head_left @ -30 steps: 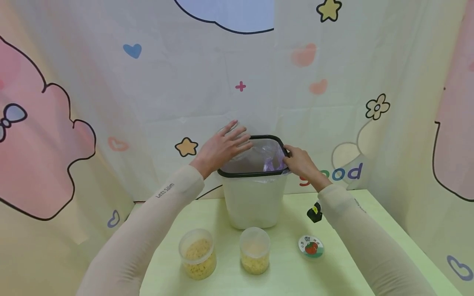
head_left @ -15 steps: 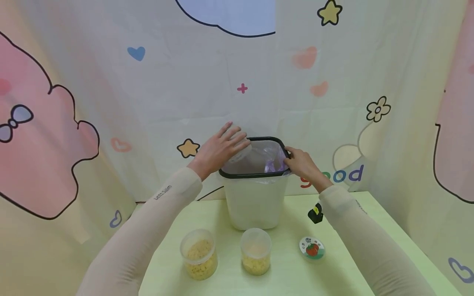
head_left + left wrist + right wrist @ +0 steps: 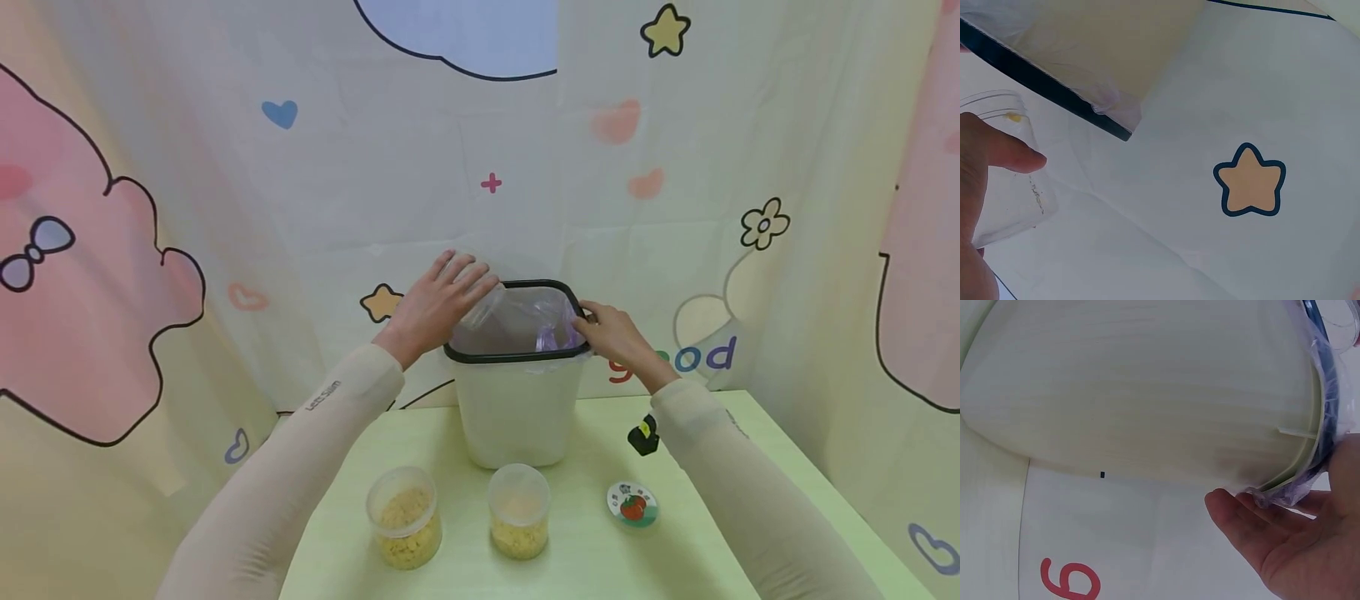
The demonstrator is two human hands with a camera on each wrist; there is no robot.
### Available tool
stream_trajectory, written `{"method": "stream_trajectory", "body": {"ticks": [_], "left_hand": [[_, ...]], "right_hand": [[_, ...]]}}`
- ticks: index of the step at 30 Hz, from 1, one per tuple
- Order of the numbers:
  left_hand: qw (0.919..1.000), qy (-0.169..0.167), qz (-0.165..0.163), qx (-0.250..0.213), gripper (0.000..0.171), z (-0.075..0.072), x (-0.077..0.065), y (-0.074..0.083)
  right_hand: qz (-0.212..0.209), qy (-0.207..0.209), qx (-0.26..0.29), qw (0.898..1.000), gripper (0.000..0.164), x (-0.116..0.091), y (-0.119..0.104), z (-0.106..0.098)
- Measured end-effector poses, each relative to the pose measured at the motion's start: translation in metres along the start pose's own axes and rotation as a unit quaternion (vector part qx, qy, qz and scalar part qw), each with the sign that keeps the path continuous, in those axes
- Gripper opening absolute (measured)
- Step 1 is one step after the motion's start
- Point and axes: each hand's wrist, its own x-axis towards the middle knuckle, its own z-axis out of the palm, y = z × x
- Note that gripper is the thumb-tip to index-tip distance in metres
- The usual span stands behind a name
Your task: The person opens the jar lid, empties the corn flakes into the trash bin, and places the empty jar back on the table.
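My left hand (image 3: 435, 310) grips a clear plastic jar (image 3: 1019, 187), tipped at the left side of the bin's mouth. In the left wrist view the jar has a ridged neck and a few yellow crumbs clinging inside, with my thumb across its side. The white trash bin (image 3: 517, 417) has a black rim (image 3: 517, 357) and a thin purplish liner bag (image 3: 551, 329). My right hand (image 3: 611, 332) holds the bin's right rim and liner, fingers on the outer wall in the right wrist view. What lies deep inside the bin is hidden.
Two clear tubs, a left tub (image 3: 405, 517) and a middle tub (image 3: 519, 512), hold yellow crumbs in front of the bin. A round lid with a tomato picture (image 3: 632, 505) and a small black object (image 3: 643, 436) lie right. A printed curtain (image 3: 375, 183) hangs close behind the bin.
My left hand has shifted slightly left and turned a little, and more of the clear jar now shows under it. My right hand stays on the bin rim.
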Motion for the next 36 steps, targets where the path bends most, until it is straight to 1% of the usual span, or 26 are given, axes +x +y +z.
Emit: {"method": "stream_trajectory", "body": {"ticks": [4, 7, 12, 17, 20, 24, 27, 33, 36], "left_hand": [[0.9995, 0.0, -0.021, -0.024, 0.098, 0.0, -0.002, 0.001], [0.999, 0.005, -0.033, -0.031, 0.101, -0.001, -0.004, 0.002], [0.9971, 0.031, -0.054, -0.045, 0.096, -0.001, -0.007, 0.006], [0.9937, 0.055, -0.074, -0.064, 0.087, 0.001, -0.01, 0.01], [0.9903, 0.064, -0.089, -0.085, 0.084, 0.003, -0.011, 0.011], [0.982, 0.077, -0.117, -0.127, 0.084, 0.005, -0.014, 0.011], [0.9765, 0.085, -0.135, -0.145, 0.082, 0.005, -0.016, 0.01], [0.9735, 0.084, -0.147, -0.155, 0.08, 0.005, -0.018, 0.008], [0.9692, 0.086, -0.154, -0.172, 0.081, 0.005, -0.02, 0.008]], "right_hand": [[-0.003, -0.009, -0.009, 1.0, 0.057, -0.002, 0.0, -0.002], [-0.004, -0.011, -0.012, 1.0, 0.057, -0.003, 0.0, -0.003], [-0.007, -0.012, -0.026, 1.0, 0.057, -0.005, 0.0, -0.002], [-0.009, -0.006, -0.044, 0.999, 0.059, -0.008, -0.002, -0.002], [-0.006, -0.006, -0.042, 0.999, 0.062, -0.01, -0.005, -0.002], [-0.008, -0.002, -0.042, 0.999, 0.066, -0.014, -0.008, -0.002], [-0.013, -0.001, -0.043, 0.999, 0.068, -0.017, -0.01, -0.003], [-0.032, 0.006, -0.035, 0.999, 0.069, -0.023, -0.016, -0.002], [-0.044, 0.011, -0.035, 0.998, 0.07, -0.027, -0.019, -0.001]]}}
